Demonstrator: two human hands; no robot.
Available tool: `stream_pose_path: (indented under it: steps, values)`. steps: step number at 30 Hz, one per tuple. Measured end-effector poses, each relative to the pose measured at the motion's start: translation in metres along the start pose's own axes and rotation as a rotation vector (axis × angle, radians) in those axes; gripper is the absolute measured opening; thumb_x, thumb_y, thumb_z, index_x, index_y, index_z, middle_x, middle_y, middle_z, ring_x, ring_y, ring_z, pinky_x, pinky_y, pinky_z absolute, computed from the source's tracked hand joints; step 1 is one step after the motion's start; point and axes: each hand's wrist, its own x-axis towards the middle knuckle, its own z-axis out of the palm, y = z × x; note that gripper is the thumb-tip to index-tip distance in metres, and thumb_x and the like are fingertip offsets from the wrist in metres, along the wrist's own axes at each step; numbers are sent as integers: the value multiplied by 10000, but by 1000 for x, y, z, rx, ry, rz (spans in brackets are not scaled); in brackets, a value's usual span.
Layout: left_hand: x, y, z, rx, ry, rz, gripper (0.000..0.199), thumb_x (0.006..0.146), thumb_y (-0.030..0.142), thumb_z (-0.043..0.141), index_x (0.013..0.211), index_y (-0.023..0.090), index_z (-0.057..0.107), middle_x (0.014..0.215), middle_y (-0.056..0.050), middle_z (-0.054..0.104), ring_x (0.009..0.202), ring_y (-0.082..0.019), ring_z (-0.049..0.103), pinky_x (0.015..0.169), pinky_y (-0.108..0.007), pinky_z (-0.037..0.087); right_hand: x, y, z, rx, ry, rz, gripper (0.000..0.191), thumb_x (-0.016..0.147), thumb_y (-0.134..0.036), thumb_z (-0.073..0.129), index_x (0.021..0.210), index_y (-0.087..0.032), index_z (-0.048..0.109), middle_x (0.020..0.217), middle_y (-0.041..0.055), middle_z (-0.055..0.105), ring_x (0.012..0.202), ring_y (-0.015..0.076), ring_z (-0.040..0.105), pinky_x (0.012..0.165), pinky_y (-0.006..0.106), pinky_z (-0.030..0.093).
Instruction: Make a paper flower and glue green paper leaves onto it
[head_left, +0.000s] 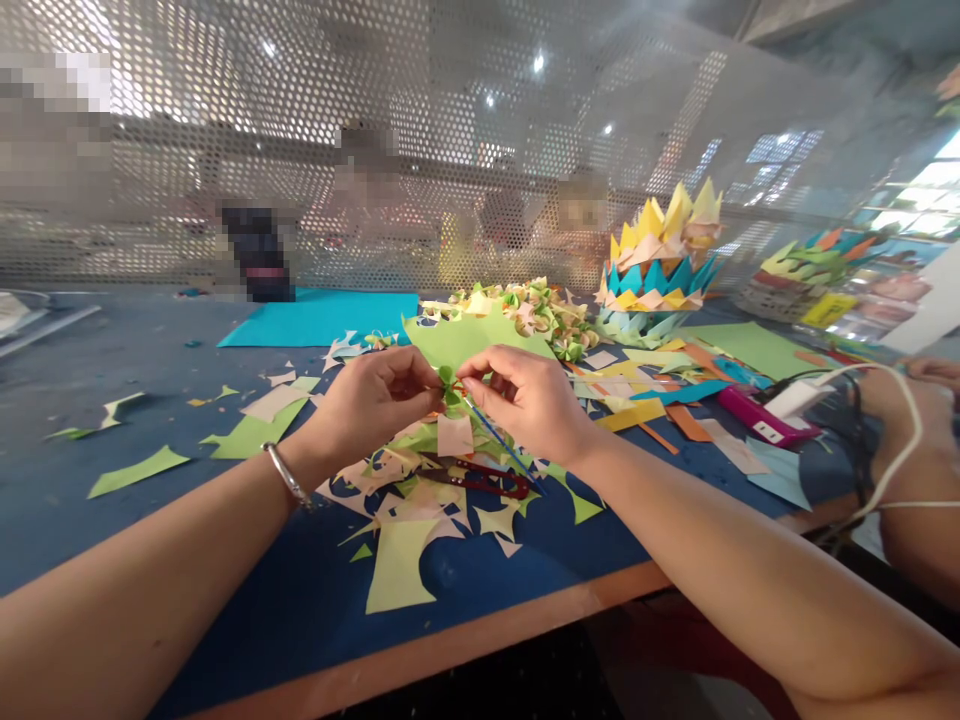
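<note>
A perforated metal screen rises behind a blue-topped table [300, 590] with a reddish-brown front edge, and bright lights and windows show through and beside it. Near the middle of the frame, the left hand [375, 405] pinches a small green paper flower [448, 378] between thumb and fingers. The right hand [529, 400] is closed in a pinch at the flower's right side; exactly what its fingertips grip is too small to tell. A thin blue stick [504, 443] slants from beneath the right fingertips toward red-handled snips [487, 480], which lie among green, cream and pink paper scraps [401, 570]. Beyond the hands are a jagged green sheet [480, 338], a heap of small paper flowers [551, 315] and, upper left of it, a turquoise sheet [330, 318]. At upper right stands a tiered folded-paper piece [656, 275]; below it toward the right edge lie a magenta power bank [769, 415] and another person's arm [919, 460].
</note>
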Motion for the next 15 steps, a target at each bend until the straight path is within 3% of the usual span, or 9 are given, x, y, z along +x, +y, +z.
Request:
stream_pose_path:
  steps: [15]
  values:
    - [2,-3,1,-4,27,-35,83,726,261,705,732,200,650,692,-33,763,682,-184,757,596,-249,579,2,2,0,147,-16,136,134,920,-260,575,975,-177,664,704,-21,595,576,93,537,593,250,480]
